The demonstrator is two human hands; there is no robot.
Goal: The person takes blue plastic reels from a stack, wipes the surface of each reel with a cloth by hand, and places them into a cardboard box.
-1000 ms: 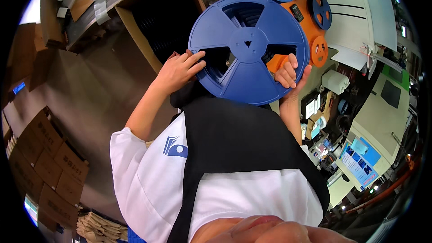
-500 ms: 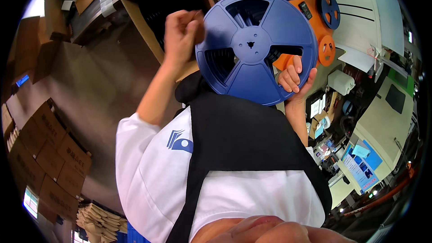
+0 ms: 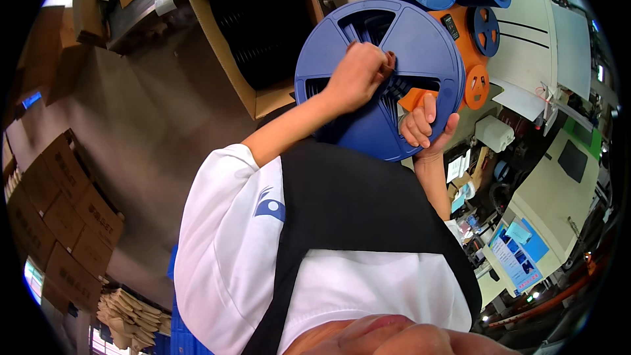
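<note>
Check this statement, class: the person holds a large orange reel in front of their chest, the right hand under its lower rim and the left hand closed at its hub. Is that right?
Not quite: the head view shows the large reel is blue, not orange; an orange reel sits behind it. The rest stands: the right hand is under its lower rim and the left hand is closed at its hub.

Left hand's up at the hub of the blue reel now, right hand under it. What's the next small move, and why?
Probably hold the blue reel steady with the right hand while the left hand finishes at the hub: its fingers are curled there and the right alone supports the lower rim.
</note>
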